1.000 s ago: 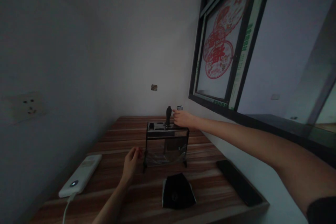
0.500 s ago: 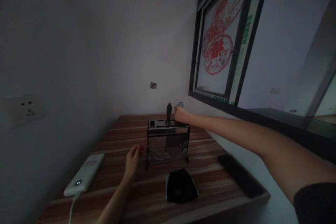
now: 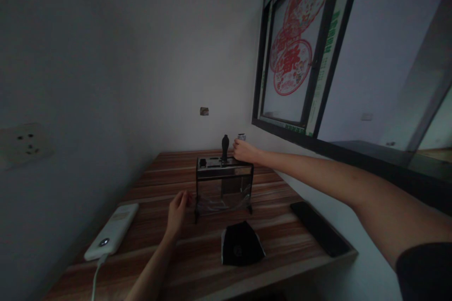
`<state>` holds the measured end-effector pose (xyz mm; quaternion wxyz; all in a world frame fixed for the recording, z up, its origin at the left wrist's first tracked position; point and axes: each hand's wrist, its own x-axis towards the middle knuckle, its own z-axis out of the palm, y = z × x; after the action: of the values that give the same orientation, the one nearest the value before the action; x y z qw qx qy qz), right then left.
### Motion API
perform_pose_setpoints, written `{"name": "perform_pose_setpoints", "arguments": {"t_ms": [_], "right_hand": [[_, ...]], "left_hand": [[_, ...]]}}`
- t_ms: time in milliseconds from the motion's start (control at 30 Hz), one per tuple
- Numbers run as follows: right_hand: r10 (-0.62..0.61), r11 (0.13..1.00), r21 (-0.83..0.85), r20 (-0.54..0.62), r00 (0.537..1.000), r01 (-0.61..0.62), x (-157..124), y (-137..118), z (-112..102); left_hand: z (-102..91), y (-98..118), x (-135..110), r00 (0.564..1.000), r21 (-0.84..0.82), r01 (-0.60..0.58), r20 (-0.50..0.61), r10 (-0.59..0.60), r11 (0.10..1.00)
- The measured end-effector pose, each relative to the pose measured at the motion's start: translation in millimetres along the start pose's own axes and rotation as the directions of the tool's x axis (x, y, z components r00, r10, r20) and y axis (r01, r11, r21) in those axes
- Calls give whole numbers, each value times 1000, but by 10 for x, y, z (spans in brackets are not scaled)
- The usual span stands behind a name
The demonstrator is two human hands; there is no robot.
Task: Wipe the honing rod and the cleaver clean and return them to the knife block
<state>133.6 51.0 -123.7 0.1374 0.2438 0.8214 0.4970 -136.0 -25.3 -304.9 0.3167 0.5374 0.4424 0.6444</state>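
Observation:
A clear-sided knife rack (image 3: 223, 188) with a black slotted top stands in the middle of the wooden desk (image 3: 197, 249). One black knife handle (image 3: 225, 146) sticks up from its top. My right hand (image 3: 243, 151) reaches over the rack's far right corner, fingers curled right beside that handle; whether it grips anything is unclear. My left hand (image 3: 177, 210) hovers just left of the rack's base, fingers loosely curled with nothing in them.
A white power bank (image 3: 112, 231) with a cable lies at the left. A black pouch (image 3: 241, 248) sits in front of the rack, a flat black bar (image 3: 319, 228) along the right edge. A small jar (image 3: 241, 137) stands behind. A window (image 3: 303, 51) fills the right wall.
The view has drifted slightly; the handle sits a little lower in the rack than a second ago. Both hands stay almost where they were.

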Motion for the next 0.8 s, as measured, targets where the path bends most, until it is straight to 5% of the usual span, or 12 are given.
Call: {"name": "perform_pose_setpoints", "arguments": {"t_ms": [367, 800], "right_hand": [[-41, 999, -24, -2, 999, 41, 19, 86, 26], [14, 997, -74, -50, 999, -18, -128, 548, -272]], "left_hand": [[9, 16, -8, 1000, 8, -12, -5, 12, 1000], [24, 4, -20, 1000, 28, -19, 24, 18, 999]]}}
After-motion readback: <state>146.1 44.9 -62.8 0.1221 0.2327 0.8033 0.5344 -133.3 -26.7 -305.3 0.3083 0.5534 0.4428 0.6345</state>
